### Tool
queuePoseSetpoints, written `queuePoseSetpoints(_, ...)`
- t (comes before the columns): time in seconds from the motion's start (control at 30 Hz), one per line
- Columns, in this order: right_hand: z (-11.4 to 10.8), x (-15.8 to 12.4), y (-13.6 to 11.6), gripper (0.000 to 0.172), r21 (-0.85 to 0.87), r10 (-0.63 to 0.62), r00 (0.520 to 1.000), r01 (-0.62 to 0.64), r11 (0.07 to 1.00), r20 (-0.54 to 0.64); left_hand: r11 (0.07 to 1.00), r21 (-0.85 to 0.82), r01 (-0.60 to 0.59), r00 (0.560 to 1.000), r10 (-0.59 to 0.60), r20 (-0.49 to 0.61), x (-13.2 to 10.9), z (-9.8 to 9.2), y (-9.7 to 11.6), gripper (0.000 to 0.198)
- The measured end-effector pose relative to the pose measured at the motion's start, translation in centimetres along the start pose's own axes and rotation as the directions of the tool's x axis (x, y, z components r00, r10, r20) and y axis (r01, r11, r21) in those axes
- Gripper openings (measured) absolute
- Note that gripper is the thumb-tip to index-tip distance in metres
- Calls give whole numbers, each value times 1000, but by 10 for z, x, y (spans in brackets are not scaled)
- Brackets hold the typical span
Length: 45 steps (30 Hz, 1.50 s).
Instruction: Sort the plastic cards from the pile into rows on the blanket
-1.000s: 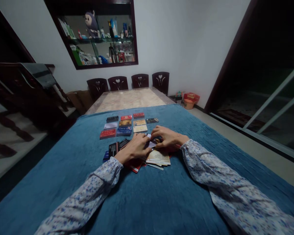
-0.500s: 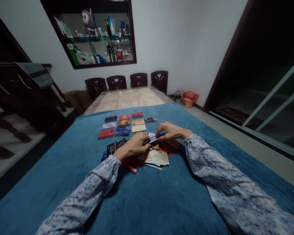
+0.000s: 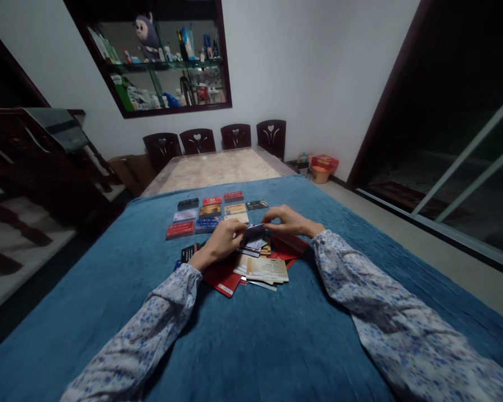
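Observation:
Both my hands pinch one dark card and hold it just above a loose pile of cards on the blue cloth. My left hand grips the card's left end. My right hand grips its right end with curled fingers. Beyond the hands, several cards lie in neat rows: red, blue, dark and cream ones. A few dark cards sit left of the pile, beside my left wrist.
The blue cloth covers the near half of a long table; bare stone tabletop shows beyond it. Several dark chairs stand at the far end. A wall shelf holds bottles. A red basket sits on the floor, right.
Both hands rose off the pile and lifted one dark card between them. The camera tipped slightly, so the scene sits a little lower-left.

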State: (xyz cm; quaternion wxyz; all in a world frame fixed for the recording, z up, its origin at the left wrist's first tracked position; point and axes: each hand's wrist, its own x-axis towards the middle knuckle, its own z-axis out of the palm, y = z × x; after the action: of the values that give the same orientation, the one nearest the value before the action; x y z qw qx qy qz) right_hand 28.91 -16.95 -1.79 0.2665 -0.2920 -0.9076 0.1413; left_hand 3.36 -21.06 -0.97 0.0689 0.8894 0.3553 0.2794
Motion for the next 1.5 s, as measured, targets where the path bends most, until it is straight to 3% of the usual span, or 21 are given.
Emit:
queuePoseSetpoints(0.27, 12, -1, 9, 13, -44, 26, 999, -25, 999, 33, 999, -25, 46, 994, -48, -95, -4, 4, -5, 24)
queuePoseSetpoints(0.47, 15, 0, 6, 9, -28, -20, 998, 22, 999, 60, 992, -20, 126, 976, -128, -177, -5, 12, -7, 23)
queuePoseSetpoints(0.9, 16, 2, -1, 12, 28, -18, 991, 21, 999, -130, 979, -16, 204, 967, -204, -156, -3, 7, -3, 15)
queuePoseSetpoints(1.07, 17, 5, -5, 11, 71, -37, 975, 54, 996, -219, 982, -24, 189, 970, -191, -149, -2, 4, -1, 15)
queuePoseSetpoints(1.23, 14, 8, -13, 12, 61, -34, 959, 53, 997, -281, 986, -26, 165, 963, -167, -211, -2, 4, 0, 13)
queuePoseSetpoints(1.5, 19, 12, -17, 13, -56, -76, 966, 64, 996, -246, 994, -48, 94, 961, -103, -258, -4, 7, 4, 16)
